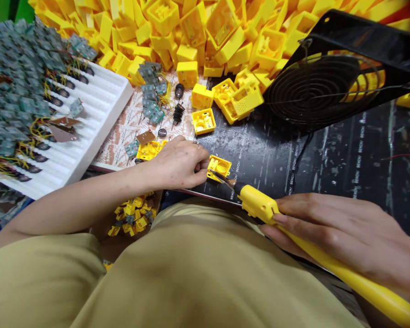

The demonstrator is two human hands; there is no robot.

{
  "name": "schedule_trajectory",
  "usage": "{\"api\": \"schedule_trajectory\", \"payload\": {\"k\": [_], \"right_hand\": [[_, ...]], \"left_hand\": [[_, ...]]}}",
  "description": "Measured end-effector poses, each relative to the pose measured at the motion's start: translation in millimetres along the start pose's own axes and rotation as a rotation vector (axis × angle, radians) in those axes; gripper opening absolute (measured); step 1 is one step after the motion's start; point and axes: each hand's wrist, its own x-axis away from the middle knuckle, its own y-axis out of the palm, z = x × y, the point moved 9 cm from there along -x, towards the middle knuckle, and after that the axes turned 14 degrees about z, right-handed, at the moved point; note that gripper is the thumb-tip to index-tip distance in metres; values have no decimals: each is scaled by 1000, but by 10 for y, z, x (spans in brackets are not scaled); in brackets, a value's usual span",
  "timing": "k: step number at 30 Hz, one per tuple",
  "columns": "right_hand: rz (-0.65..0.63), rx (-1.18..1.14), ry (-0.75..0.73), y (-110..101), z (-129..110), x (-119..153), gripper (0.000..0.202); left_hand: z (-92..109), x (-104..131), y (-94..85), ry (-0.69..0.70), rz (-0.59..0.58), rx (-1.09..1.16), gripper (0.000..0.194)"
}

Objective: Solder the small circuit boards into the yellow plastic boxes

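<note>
A small yellow casing [221, 165] rests at the near edge of the black bench surface. My left hand [182, 164] is at its left side, fingers curled in and pressed together; what they pinch, if anything, is hidden. My right hand [341, 237] is wrapped round a tool with a yellow handle [259, 203], whose dark, narrow metal tip reaches into the casing. Left of my left hand, another yellow casing [150, 149] lies with a brown board [146, 137] and a small round part [162, 132] close by.
Yellow casings [191, 27] are heaped along the back. A black fan [314, 86] stands at the back right. A white ridged foam tray [99, 100] with circuit boards and wired round parts is at the left. Below the bench edge is a pile of small yellow parts [133, 216].
</note>
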Motion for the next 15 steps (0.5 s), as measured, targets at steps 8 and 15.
{"api": "schedule_trajectory", "payload": {"k": [8, 15], "right_hand": [[-38, 44, -14, -77, 72, 136, 10], [-38, 8, -139, 10, -78, 9, 7]], "left_hand": [[11, 7, -38, 23, 48, 29, 14], [-2, -4, 10, 7, 17, 14, 14]]}}
